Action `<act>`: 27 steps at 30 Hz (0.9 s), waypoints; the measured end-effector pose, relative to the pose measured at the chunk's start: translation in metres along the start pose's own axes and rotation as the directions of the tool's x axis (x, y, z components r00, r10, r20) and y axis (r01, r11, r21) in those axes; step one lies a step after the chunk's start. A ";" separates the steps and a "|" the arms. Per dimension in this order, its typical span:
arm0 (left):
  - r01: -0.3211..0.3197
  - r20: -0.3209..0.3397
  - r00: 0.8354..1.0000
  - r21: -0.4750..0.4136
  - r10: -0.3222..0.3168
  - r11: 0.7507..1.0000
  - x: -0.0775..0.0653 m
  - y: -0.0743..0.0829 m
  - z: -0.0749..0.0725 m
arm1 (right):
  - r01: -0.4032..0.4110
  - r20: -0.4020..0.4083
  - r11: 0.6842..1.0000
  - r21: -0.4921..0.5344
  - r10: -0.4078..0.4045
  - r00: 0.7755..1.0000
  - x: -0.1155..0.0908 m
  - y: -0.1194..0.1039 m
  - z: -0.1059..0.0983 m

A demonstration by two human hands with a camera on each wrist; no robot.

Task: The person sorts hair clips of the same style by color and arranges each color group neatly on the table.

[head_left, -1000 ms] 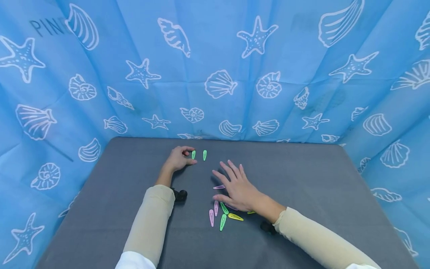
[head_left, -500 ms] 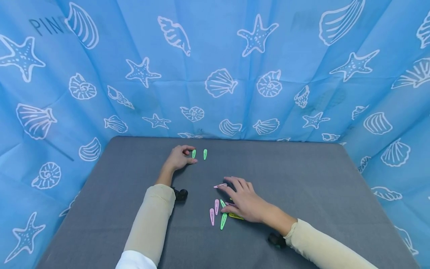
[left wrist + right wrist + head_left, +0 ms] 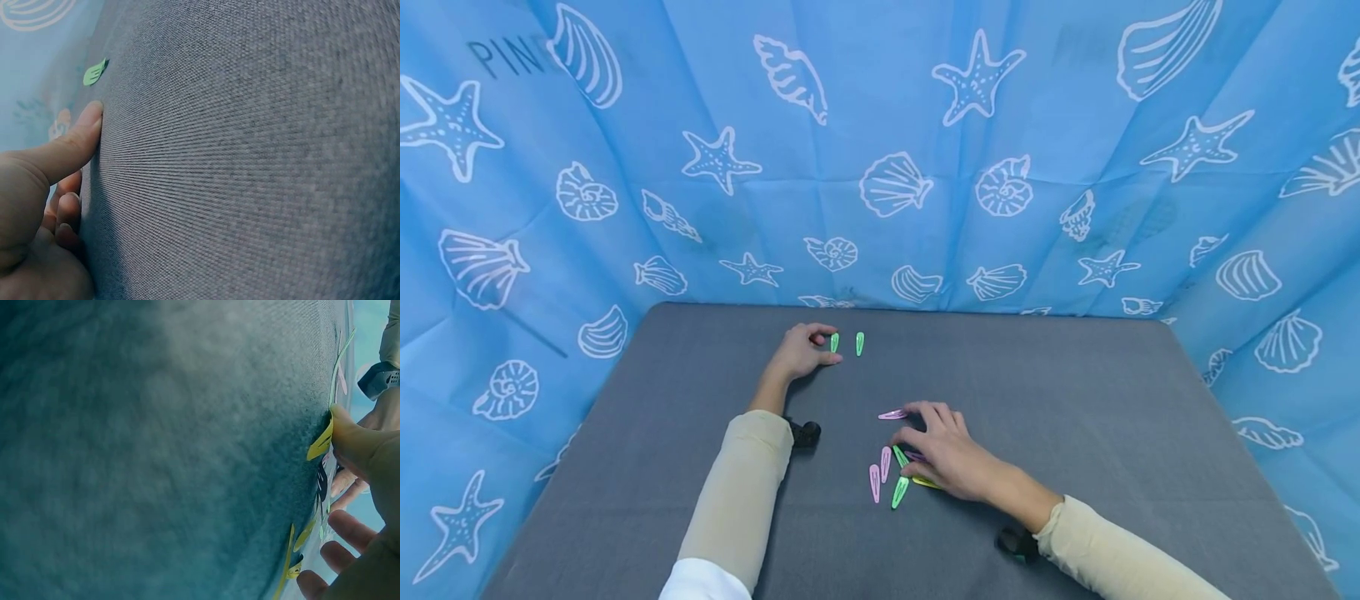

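In the head view, my left hand (image 3: pixel 799 350) is on the far part of the table, thumb and index fingertip right at the two ends of a green hair clip (image 3: pixel 834 342). A second green hair clip (image 3: pixel 860 344) lies just right of it. My right hand (image 3: pixel 951 454) arches over a loose group of clips, fingers bent and apart. Its fingertips are close to a pink hair clip (image 3: pixel 891 414); its thumb is by a green clip (image 3: pixel 900 492) and a yellow clip (image 3: pixel 927 482). In the right wrist view, the thumb overlaps a yellow clip (image 3: pixel 321 442). The palm hides other clips.
Two pink clips (image 3: pixel 880 475) lie left of the right hand, beside another green clip (image 3: pixel 900 456). A grey cloth covers the table (image 3: pixel 1075 400). Behind it hangs a blue curtain (image 3: pixel 850 100) with white shell prints. Each wrist carries a small black camera (image 3: pixel 806 434).
My right hand has drawn back toward me and come down over the clips, its spread fingers now bent. The left hand stays in place by the green clip.
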State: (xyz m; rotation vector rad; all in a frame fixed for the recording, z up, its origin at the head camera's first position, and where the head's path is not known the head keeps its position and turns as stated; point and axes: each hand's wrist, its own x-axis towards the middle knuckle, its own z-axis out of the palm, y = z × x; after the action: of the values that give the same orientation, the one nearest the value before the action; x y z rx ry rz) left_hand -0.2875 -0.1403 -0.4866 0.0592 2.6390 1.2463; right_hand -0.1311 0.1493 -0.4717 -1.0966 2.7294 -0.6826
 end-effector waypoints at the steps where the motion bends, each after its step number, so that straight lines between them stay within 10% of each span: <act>1: -0.003 -0.002 1.000 0.001 0.003 1.000 0.000 0.000 0.000 | 0.004 -0.012 1.000 0.007 -0.004 1.000 0.000 0.000 0.000; 16: 0.002 -0.004 1.000 0.005 -0.002 1.000 -0.001 0.000 0.000 | -0.076 -0.056 0.931 0.358 0.103 0.993 0.008 0.001 -0.005; 27: 0.001 -0.010 1.000 0.013 -0.001 1.000 0.000 0.000 0.001 | -0.060 -0.020 0.979 0.197 0.065 0.998 0.014 0.004 -0.013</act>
State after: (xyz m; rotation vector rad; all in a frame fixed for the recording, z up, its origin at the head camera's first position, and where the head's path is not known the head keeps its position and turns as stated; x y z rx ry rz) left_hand -0.2876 -0.1400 -0.4874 0.0542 2.6557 1.2331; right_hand -0.1472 0.1470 -0.4612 -0.9597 2.6357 -0.9395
